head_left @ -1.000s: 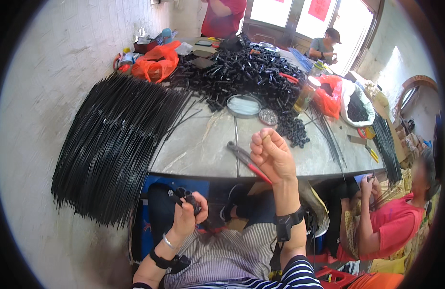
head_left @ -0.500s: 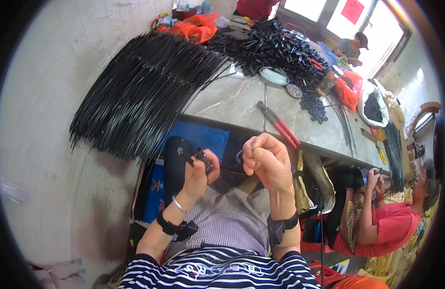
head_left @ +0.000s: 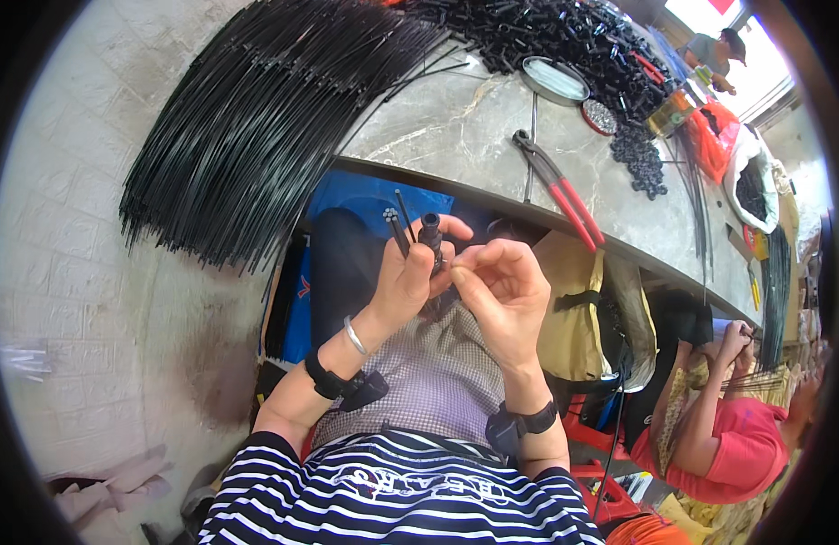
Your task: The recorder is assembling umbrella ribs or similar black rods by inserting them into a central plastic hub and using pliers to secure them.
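Where snug (left grip (head_left: 406, 282)), black tube (head_left: 430, 238).

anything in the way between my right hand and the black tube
Nothing visible: the pinched fingertips of the right hand are right beside the black tube; whether they touch is unclear. The thin rods in the left hand stand on the tube's far side, out of that path.
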The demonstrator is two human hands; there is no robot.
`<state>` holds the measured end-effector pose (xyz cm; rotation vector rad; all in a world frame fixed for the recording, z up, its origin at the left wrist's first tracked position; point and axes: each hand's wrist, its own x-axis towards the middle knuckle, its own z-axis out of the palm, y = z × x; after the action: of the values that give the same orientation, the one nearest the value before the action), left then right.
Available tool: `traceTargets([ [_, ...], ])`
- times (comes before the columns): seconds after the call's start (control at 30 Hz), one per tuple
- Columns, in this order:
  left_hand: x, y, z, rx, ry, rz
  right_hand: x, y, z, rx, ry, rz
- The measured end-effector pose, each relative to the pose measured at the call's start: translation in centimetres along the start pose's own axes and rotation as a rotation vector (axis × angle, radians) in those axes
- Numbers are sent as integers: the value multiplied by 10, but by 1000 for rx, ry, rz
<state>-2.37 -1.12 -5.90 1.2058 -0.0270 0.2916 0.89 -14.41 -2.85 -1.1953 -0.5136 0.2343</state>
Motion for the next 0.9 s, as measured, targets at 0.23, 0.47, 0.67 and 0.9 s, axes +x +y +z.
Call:
traceTargets([
  [0.23, 12, -5, 9, 30, 15, -92, 10, 11, -10, 129, 34, 130],
  [0.47, 15, -12, 14, 8, -4, -83, 10, 19, -20, 117, 14, 125],
  [0.67, 15, -13, 15, 2, 1, -75, 9, 21, -22, 67, 8, 109],
  [0.9, 12, -13, 15, 21, -9, -69, 6, 22, -23, 116, -8, 100],
])
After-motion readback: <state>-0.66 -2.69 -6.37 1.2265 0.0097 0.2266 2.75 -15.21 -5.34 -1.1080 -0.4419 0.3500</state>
